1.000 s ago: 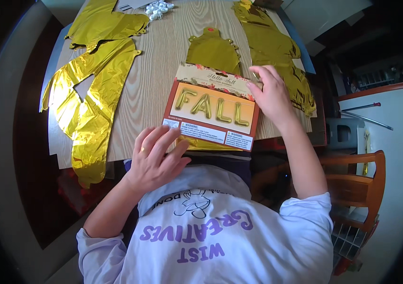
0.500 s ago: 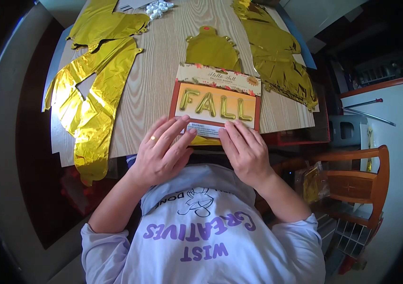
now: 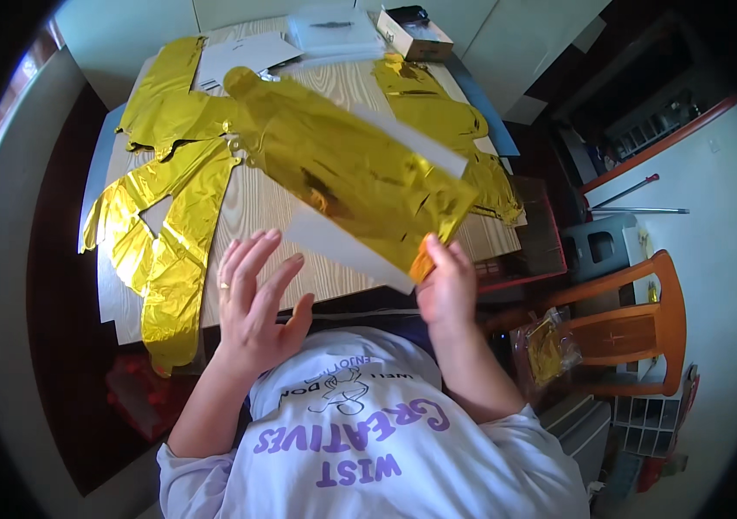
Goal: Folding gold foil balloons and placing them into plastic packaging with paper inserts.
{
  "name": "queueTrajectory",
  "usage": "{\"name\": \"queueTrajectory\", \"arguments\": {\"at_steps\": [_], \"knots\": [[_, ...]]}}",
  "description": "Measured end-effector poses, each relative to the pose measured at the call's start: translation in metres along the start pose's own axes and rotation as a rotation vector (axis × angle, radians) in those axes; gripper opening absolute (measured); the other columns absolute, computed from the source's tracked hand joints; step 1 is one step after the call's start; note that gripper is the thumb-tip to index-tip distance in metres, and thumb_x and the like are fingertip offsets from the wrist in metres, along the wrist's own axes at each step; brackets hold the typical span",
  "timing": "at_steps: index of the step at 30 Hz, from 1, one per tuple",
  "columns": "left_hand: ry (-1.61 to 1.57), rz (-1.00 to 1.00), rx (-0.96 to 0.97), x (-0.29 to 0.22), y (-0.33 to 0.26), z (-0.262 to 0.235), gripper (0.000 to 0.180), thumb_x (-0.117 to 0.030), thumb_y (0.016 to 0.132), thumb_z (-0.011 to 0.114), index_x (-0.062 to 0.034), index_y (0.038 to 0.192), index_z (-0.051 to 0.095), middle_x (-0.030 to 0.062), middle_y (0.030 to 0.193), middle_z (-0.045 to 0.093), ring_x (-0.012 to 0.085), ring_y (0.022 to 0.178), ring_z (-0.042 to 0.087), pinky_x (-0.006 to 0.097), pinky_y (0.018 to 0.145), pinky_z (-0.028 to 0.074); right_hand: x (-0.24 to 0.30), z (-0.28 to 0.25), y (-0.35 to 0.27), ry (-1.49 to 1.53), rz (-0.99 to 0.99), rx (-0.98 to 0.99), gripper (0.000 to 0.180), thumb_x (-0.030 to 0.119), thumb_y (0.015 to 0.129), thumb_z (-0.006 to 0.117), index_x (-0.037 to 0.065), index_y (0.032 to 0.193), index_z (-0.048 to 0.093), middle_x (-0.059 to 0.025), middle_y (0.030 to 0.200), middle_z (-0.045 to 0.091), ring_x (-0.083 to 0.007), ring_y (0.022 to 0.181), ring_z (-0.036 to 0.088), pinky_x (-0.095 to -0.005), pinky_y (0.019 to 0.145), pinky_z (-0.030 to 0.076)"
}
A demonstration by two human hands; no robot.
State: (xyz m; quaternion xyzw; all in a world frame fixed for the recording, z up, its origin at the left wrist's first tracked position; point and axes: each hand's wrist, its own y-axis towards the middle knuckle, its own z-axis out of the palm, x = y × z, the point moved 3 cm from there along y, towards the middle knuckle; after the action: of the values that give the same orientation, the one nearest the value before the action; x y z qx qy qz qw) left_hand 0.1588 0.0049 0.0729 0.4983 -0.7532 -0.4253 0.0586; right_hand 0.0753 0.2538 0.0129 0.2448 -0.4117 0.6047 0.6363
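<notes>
My right hand (image 3: 449, 292) pinches the lower right corner of a flat gold foil balloon (image 3: 342, 169), lifted and tilted above the table. A white card (image 3: 342, 246) lies behind the foil, its edges showing on both sides; its other face is hidden. Near my right fingers is a small orange patch (image 3: 421, 261). My left hand (image 3: 254, 303) is raised at the table's front edge, fingers spread and holding nothing. Left of it, large gold foil balloons (image 3: 180, 259) lie flat, one with a hole in it. More gold foil balloons (image 3: 438, 117) lie at the table's right side.
At the back of the wood-grain table (image 3: 252, 203) are white sheets (image 3: 243, 59), a stack of clear plastic sleeves (image 3: 327, 35) and a small open box (image 3: 416, 36). A wooden chair (image 3: 624, 337) stands to the right, with a plastic bag (image 3: 546, 350) of gold foil on it.
The printed card and the gold foil balloon under it have left the table, raised and turned in my right hand. My left hand has come off the card and opened.
</notes>
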Motion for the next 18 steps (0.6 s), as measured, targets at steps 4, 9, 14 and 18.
{"name": "queueTrajectory", "arguments": {"at_steps": [4,9,14,18], "knots": [[-0.075,-0.119,0.194,0.009,-0.015,0.031,0.06,-0.016,0.076,0.08,-0.0072,0.132,0.059,0.0218,0.145,0.05,0.0415,0.133,0.051,0.059,0.114,0.035,-0.036,-0.008,-0.028,0.099,0.22,0.005,0.021,0.012,0.103,0.058,0.003,0.122,0.059,-0.009,0.121,0.067,-0.0232,0.114,0.065,-0.0407,0.102,0.051],[-0.041,-0.209,0.335,0.018,-0.027,0.044,0.068,-0.028,0.078,0.079,-0.0078,0.139,0.054,0.0205,0.144,0.049,0.0399,0.137,0.045,0.059,0.118,0.028,-0.03,-0.001,-0.043,-0.054,0.381,0.088,0.024,0.019,0.104,0.06,0.005,0.124,0.059,-0.008,0.117,0.068,-0.0175,0.103,0.068,-0.0355,0.089,0.057],[0.087,-0.295,0.417,0.022,-0.031,0.041,0.076,-0.037,0.079,0.077,-0.0084,0.144,0.049,0.0157,0.144,0.05,0.0377,0.141,0.042,0.058,0.121,0.021,0.017,-0.047,-0.021,-0.998,0.308,0.416,0.026,0.027,0.096,0.072,0.002,0.101,0.069,-0.0087,0.089,0.073,-0.0145,0.081,0.07,-0.0302,0.075,0.056],[0.066,-0.275,0.469,0.029,-0.027,0.045,0.079,-0.035,0.077,0.077,-0.0082,0.145,0.048,0.0145,0.145,0.05,0.0351,0.144,0.04,0.057,0.123,0.019,0.056,-0.028,-0.017,-1.556,-0.632,0.71,0.034,0.012,0.08,0.077,0.004,0.112,0.068,-0.0125,0.102,0.068,-0.0275,0.092,0.067,-0.0399,0.083,0.054]]}}
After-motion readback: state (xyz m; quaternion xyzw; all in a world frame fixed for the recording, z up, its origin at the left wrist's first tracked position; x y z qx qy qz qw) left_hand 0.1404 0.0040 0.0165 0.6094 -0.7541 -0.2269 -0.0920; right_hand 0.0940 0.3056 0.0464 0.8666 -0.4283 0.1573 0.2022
